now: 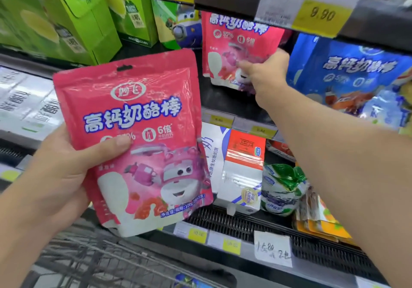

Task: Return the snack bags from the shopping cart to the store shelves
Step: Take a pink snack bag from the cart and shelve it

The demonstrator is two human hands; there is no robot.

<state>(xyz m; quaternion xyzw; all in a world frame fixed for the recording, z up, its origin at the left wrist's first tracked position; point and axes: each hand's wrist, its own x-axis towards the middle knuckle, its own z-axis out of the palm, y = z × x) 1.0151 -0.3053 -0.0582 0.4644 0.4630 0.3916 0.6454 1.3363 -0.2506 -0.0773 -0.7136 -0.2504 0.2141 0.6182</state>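
Observation:
My left hand grips a pink snack bag with a cartoon plane on it, upright in front of the shelves, thumb across its front. My right hand reaches to the upper shelf and pinches a second pink bag of the same kind, which stands on that shelf. The wire shopping cart shows at the bottom left, below the held bag.
Blue bags of the same brand stand right of the shelved pink bag. Green boxes fill the upper left. On the lower shelf are milk cartons, a green-and-white pouch and orange packets. Yellow price tags line the shelf edges.

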